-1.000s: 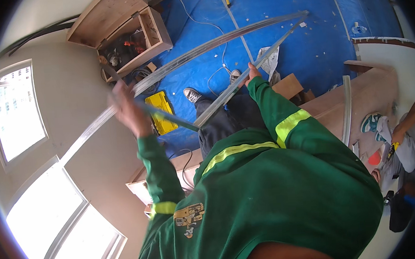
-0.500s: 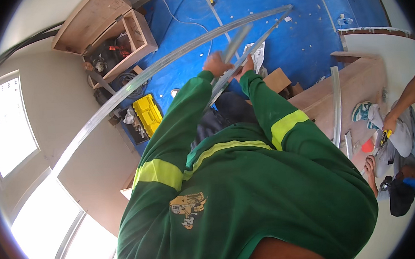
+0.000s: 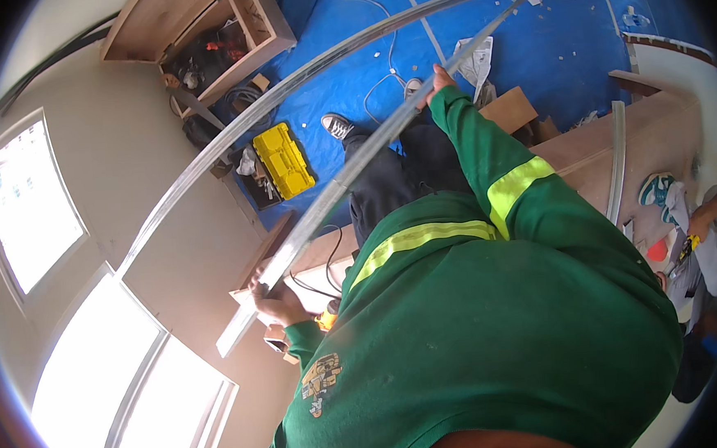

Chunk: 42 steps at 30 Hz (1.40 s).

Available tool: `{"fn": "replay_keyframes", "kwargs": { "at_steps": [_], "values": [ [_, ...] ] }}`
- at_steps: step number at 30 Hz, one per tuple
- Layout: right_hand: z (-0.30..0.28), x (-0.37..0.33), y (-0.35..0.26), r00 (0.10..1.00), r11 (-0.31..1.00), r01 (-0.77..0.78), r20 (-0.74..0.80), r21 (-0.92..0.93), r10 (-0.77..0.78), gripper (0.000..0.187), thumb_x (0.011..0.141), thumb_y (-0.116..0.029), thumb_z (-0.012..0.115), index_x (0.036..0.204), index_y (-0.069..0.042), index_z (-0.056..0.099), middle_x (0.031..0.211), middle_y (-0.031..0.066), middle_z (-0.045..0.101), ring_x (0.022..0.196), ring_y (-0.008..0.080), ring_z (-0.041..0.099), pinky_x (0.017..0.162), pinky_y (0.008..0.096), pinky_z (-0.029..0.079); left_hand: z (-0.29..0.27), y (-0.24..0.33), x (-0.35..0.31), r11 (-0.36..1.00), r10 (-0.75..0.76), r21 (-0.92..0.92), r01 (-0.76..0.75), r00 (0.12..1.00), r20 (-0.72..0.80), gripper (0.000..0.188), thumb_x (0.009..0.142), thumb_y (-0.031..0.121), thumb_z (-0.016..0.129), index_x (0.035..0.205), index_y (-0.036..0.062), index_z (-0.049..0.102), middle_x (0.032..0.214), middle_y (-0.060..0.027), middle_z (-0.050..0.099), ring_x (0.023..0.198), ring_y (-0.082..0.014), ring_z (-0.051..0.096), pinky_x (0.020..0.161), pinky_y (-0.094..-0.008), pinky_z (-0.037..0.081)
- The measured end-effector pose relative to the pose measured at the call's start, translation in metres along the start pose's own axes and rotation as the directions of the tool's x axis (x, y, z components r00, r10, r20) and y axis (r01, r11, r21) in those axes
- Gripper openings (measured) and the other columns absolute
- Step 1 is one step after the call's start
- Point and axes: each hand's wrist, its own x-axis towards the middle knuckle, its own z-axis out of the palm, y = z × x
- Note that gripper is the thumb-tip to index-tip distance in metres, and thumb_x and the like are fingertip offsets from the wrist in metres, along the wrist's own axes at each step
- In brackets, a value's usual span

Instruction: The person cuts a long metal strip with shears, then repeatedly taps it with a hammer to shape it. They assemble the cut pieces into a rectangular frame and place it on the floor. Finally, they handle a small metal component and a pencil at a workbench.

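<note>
A long galvanized metal channel [image 3: 332, 194] slants across in front of me, from the lower left up to the far right. Near its close end, my left hand [image 3: 277, 301] is wrapped round it. Farther along, my right hand [image 3: 440, 83] grips the same channel, my arm stretched forward. A second, longer metal channel [image 3: 238, 126] runs beyond it from the window side, and the far ends of the two come close together. Below the held channel are my dark trousers and sneakers [image 3: 338, 126].
Blue sheeting [image 3: 513, 67] covers the floor. Leftward lie an open yellow toolbox [image 3: 285, 160] and a wooden chest [image 3: 254, 62] with tools inside. Cardboard [image 3: 509, 110] and a wooden bench [image 3: 584, 151] are on the right, where another person's hand [image 3: 707, 215] holds a yellow-handled tool.
My left hand has moved from beside my right hand back toward me, to the channel's close end. The held channel now extends farther to the lower left. The whole view has shifted somewhat.
</note>
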Motion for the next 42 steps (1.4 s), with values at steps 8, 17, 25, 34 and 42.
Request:
{"fn": "replay_keyframes", "kwargs": {
  "at_steps": [8,17,25,34,42],
  "values": [
    [-0.029,0.001,-0.012,0.992,0.996,-0.079,-0.104,-0.033,0.075,0.065,0.104,-0.046,0.062,0.157,-0.011,0.045,0.158,0.0104,0.044,0.129,0.0263,0.053,0.106,0.0476,0.048,0.147,-0.031,0.03,0.897,0.347,0.152,-0.414,0.875,0.336,0.059,0.102,0.035,0.065,0.146,-0.0018,0.048,0.141,-0.0201,0.054,0.115,-0.032,0.064,0.1,-0.0437,0.054],
    [0.008,-0.043,-0.053,0.997,0.985,-0.004,0.08,0.172,-0.01,0.077,0.096,-0.072,0.058,0.147,-0.014,0.053,0.151,0.0149,0.05,0.132,0.0342,0.052,0.11,0.0554,0.045,0.324,-0.276,-0.07,0.153,-0.598,0.399,-0.904,0.237,0.766,0.094,0.081,0.067,0.079,0.143,0.0024,0.052,0.124,-0.026,0.07,0.115,-0.04,0.069,0.096,-0.0478,0.056],
    [0.008,-0.065,-0.06,0.997,0.984,-0.051,0.064,0.168,0.041,0.068,0.098,-0.063,0.06,0.145,-0.015,0.053,0.135,0.015,0.056,0.126,0.0357,0.056,0.101,0.0569,0.049,0.32,-0.289,-0.058,0.133,-0.545,0.384,-0.914,0.256,0.798,0.089,0.08,0.052,0.083,0.145,0.0021,0.049,0.124,-0.0271,0.068,0.114,-0.0448,0.068,0.101,-0.0508,0.053],
    [0.033,-0.048,-0.051,0.995,0.988,-0.062,-0.067,0.143,0.072,0.053,0.097,-0.033,0.076,0.14,-0.009,0.056,0.135,0.0136,0.056,0.124,0.0294,0.055,0.105,0.0505,0.048,0.145,-0.026,0.006,0.888,0.3,0.233,-0.396,0.884,0.358,0.066,0.098,0.016,0.068,0.158,0.0079,0.043,0.126,-0.0115,0.057,0.106,-0.0264,0.065,0.101,-0.0459,0.057],
    [-0.029,0.037,-0.004,0.994,0.999,-0.028,-0.105,-0.016,0.026,0.059,0.097,-0.038,0.075,0.146,-0.011,0.057,0.152,0.0142,0.051,0.135,0.0304,0.052,0.112,0.0472,0.044,0.06,-0.07,-0.032,1.0,0.017,-0.016,-0.017,0.999,0.029,0.025,0.102,0.032,0.064,0.102,0.0077,0.058,0.094,-0.0072,0.064,0.101,-0.0251,0.067,0.102,-0.0434,0.053]
  ]
}}
